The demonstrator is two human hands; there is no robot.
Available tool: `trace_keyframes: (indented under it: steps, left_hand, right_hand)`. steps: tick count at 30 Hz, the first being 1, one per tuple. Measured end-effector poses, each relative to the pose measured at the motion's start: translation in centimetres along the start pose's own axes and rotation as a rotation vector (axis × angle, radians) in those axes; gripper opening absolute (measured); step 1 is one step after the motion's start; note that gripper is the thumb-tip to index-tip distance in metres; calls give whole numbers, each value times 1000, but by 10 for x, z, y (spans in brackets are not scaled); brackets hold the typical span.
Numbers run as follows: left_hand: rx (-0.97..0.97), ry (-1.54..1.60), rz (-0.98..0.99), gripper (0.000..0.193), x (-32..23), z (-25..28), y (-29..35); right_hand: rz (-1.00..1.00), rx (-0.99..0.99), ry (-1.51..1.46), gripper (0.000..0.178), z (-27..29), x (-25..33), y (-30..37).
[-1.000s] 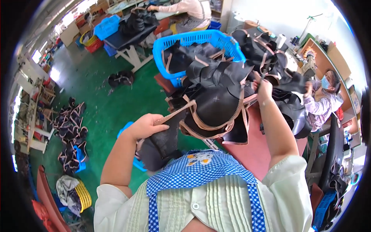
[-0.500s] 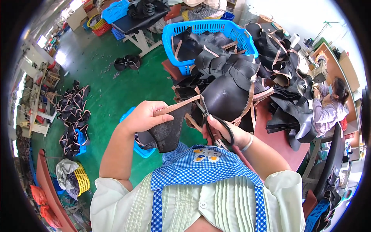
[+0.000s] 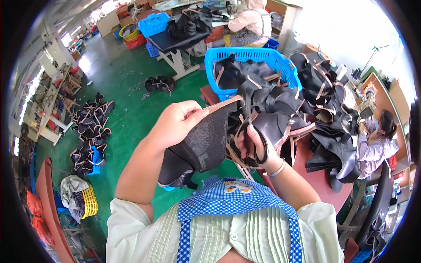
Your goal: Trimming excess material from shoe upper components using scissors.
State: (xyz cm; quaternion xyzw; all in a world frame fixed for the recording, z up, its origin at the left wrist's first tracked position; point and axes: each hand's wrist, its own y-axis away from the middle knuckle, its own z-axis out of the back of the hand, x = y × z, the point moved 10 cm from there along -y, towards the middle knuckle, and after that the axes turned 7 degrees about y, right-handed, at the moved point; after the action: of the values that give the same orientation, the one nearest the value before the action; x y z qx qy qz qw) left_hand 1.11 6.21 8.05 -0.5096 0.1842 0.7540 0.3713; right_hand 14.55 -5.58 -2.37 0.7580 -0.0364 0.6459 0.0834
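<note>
My left hand (image 3: 180, 120) is closed on the upper edge of a black leather boot piece (image 3: 204, 140), whose rough dark inner side shows. A beige zipper tape (image 3: 222, 104) runs along that edge and sticks out from my fingers. My right hand (image 3: 258, 147) grips black-handled scissors (image 3: 264, 151), thumb through a loop. Their blades point up near the tape's far end, where black leather behind makes it hard to see whether they touch it. Just beyond lie more black boot pieces (image 3: 272, 125) with beige zipper edging, heaped on the reddish table (image 3: 302, 162).
Behind the heap stands a blue plastic basket (image 3: 210, 74) full of black pieces. A co-worker (image 3: 372, 147) sits at the right by a sewing machine (image 3: 367, 103); another person (image 3: 252, 24) sits at the back. On the green floor, left, lie more edged pieces (image 3: 90, 127) and a yellow basket (image 3: 90, 201).
The boot piece has moved up and right, and more of its inner side shows. Both hands remain closed, the right still on the scissors. The whole view has shifted slightly.
</note>
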Motion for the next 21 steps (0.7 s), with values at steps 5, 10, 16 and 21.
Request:
trace_keyframes:
  steps: [5,10,16,21]
  left_hand:
    - [-117,-39,55,26,29,23,-1]
    - [128,714,-70,18,-25,3,0]
    - [653,1827,-466,26,-131,-5,10]
    - [-126,1129,-61,30,-52,-9,-31]
  right_hand:
    - [-382,181,-192,63,-21,-63,24]
    - [169,61,53,41,-14,9,4]
    - [609,210,155,46,-96,128,14]
    - [601,-78,213,39,-63,170,37]
